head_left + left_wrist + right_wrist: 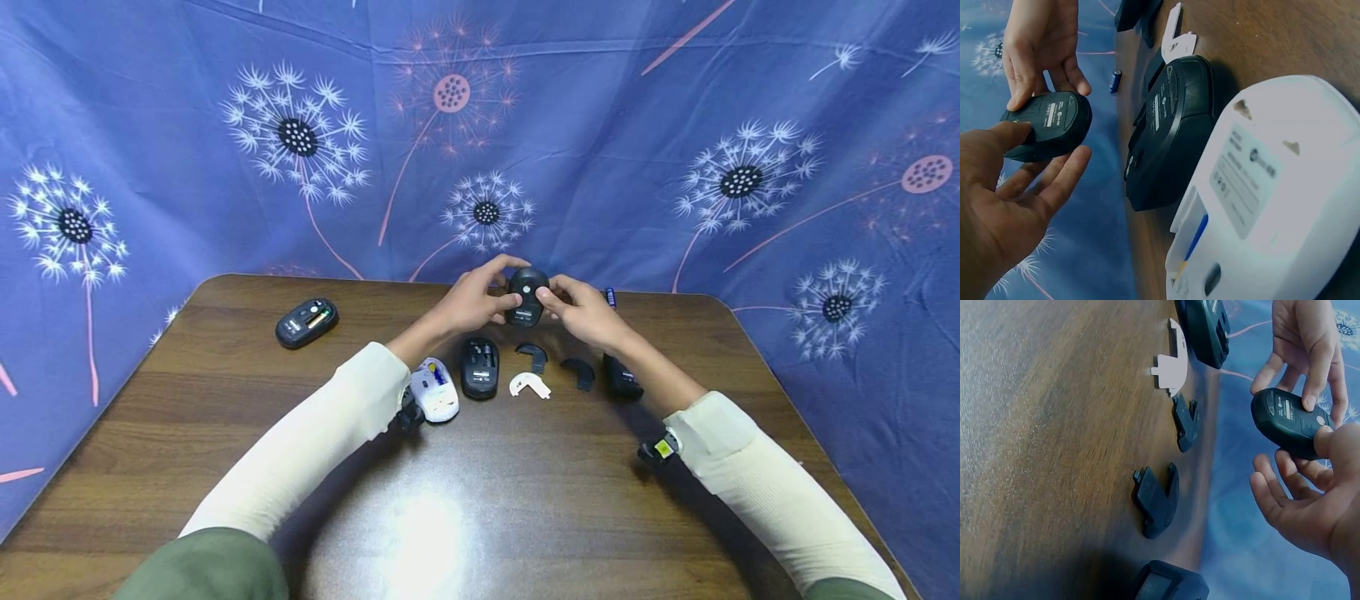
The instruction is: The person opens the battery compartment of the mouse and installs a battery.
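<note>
Both hands hold a black computer mouse (527,293) above the back of the table, its labelled underside towards the head camera. My left hand (471,300) grips its left side, with the thumb on the underside. From the other side my right hand (588,318) pinches it, thumb also on the underside. In the left wrist view the held mouse (1063,125) shows its label and a closed bottom. Below the hands lie a white battery cover (530,384) and two black battery covers, one nearer the left (534,357) and another to its right (579,373).
A white mouse (435,392) and a black mouse (480,371) lie upside down with open battery bays. Another black mouse (307,323) lies far left, a battery in its bay. Under the right forearm is a dark mouse (621,379). A blue battery (611,297) lies behind the right hand.
</note>
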